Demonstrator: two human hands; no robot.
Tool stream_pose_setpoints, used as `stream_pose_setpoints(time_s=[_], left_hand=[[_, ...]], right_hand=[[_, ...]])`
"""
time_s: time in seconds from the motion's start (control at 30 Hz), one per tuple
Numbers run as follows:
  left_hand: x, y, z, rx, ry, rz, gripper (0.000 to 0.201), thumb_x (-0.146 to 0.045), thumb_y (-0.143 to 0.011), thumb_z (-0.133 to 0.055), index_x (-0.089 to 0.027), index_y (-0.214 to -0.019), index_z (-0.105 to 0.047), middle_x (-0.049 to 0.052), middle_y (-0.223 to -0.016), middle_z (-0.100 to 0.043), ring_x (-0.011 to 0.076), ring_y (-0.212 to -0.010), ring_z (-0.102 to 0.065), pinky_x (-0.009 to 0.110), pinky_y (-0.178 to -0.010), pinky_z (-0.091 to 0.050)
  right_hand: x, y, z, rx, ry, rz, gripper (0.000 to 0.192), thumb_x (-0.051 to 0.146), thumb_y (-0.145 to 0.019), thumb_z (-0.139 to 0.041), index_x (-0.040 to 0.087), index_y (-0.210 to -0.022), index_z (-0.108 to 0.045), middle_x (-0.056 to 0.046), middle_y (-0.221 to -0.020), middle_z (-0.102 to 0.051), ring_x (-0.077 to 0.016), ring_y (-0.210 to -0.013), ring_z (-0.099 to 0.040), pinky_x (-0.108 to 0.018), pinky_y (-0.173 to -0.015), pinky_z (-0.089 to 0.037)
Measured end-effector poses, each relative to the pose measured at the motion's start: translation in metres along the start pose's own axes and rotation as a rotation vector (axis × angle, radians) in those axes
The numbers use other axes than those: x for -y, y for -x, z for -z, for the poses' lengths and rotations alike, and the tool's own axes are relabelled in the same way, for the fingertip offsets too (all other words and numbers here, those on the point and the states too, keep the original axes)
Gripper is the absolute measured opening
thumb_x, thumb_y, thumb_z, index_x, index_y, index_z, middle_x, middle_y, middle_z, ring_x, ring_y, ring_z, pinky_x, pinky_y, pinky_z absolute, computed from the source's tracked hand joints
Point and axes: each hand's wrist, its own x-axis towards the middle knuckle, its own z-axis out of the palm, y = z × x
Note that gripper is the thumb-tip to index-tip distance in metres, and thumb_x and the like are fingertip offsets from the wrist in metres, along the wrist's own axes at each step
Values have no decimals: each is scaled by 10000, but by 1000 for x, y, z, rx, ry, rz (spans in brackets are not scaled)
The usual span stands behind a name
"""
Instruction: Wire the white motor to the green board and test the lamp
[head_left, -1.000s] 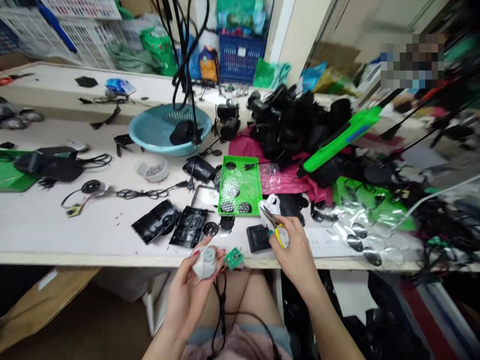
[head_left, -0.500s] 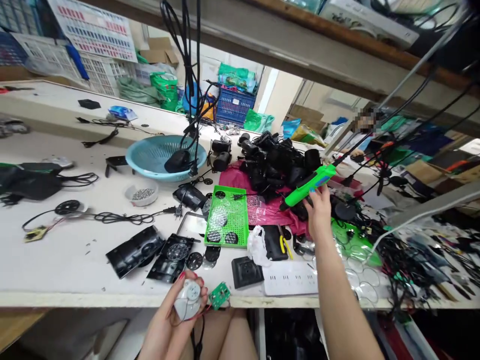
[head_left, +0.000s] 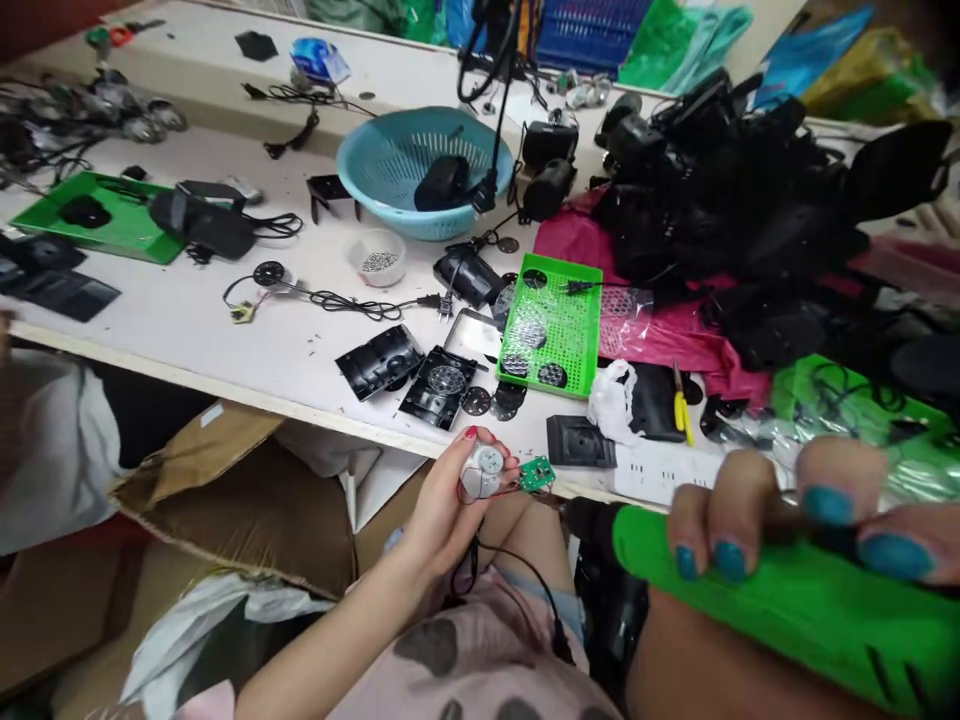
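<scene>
Inspecting station: one person seated at a cluttered white table [head_left: 187, 330], both hands at work below its front edge.
Left hand [head_left: 442, 505]: closed around a small grey motor [head_left: 481, 470], fingertips wrapped over its round body, held just off the table edge.
Motor attachments: a small green circuit board [head_left: 537, 476] hung beside the motor on thin leads; a black cord [head_left: 480, 560] trailed down across the lap.
Right hand [head_left: 810, 515]: closed over the barrel of a green power screwdriver [head_left: 787, 600], fingers curled on top, very near the camera and blurred.
Screwdriver tip: dark nose pointed toward the motor, near it but apart; no contact was visible.
Progress, as judged: motor and tool were both in hand and brought close; driving had not begun, and no screw was discernible.
Remaining, as judged: seating the tip on the motor assembly and fastening.
On table: green tray [head_left: 555, 325] with round discs, black housings [head_left: 409, 368], yellow-handled pliers [head_left: 679, 405], white cup of small parts [head_left: 377, 258], teal basket [head_left: 424, 170].
Far side: heap of black parts [head_left: 735, 190] on pink plastic.
</scene>
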Motion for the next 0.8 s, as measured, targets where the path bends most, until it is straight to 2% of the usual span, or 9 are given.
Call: stream_pose_setpoints(time_s=[0.07,0.13,0.3,0.37,0.5,0.6,0.63,0.77,0.8], left_hand=[[0,2,-2,8,3,9,140,-279,-900,-644,-140,-904,-626,55,-817,-679,178,-795,-683,271,-761,-576],[1,3,-4,5,8,28,143,-282,-900,-639,-139,-905,-628,55,-816,-675,182,-800,-679,276,-752,-576],[2,8,-10,34,-12,35,154,-302,-923,-604,-149,-918,-622,47,-819,-673,159,-775,-663,260,-743,-569],[1,10,-12,46,-35,20,162,-307,-929,-596,-149,-907,-622,45,-810,-676,141,-743,-657,227,-716,-557],[0,13,-15,50,-68,15,193,-334,-930,-599,-149,-883,-625,44,-779,-672,133,-738,-651,193,-697,-541],[0,15,-16,46,-88,3,202,-346,-933,-592,-153,-883,-618,44,-786,-669,135,-747,-642,193,-697,-532],[1,15,-16,49,-93,-2,204,-348,-936,-586,-154,-882,-616,43,-788,-667,134,-750,-639,194,-698,-529],[6,15,-17,48,-104,-50,212,-352,-952,-562,-160,-876,-613,34,-800,-661,123,-741,-617,200,-718,-517],[7,15,-17,43,-111,-74,215,-355,-955,-559,-163,-874,-612,31,-810,-660,119,-741,-612,201,-725,-514]], right_hand=[[11,4,-12,-108,-278,-56,233,470,-1011,-380,502,-977,-608,-10,-631,-318,-214,-526,-443,-324,-460,-424],[16,5,-25,-178,-448,-98,158,455,-996,-480,448,-962,-634,-5,-604,-335,-216,-559,-483,-323,-488,-460],[7,2,-36,-48,-604,99,191,301,-988,-503,295,-1126,-635,-24,-848,-569,-196,-677,-571,-342,-546,-529],[7,3,-40,-94,-619,62,169,246,-977,-529,258,-1106,-638,-20,-882,-595,-198,-717,-586,-359,-597,-542],[16,6,-54,-285,-632,22,99,301,-978,-570,272,-1036,-644,-1,-832,-580,-188,-670,-573,-356,-577,-521],[14,5,-56,-311,-611,4,87,281,-939,-641,272,-1026,-639,2,-819,-569,-184,-657,-566,-344,-564,-514],[12,4,-53,-293,-583,6,94,277,-941,-635,276,-1035,-640,0,-820,-570,-185,-657,-567,-345,-565,-519],[2,1,-39,17,-480,141,215,294,-974,-536,322,-1155,-649,-13,-832,-601,-203,-681,-602,-384,-626,-562],[3,2,-39,-13,-477,130,226,283,-980,-505,323,-1152,-646,-14,-829,-598,-204,-701,-604,-390,-665,-562]])
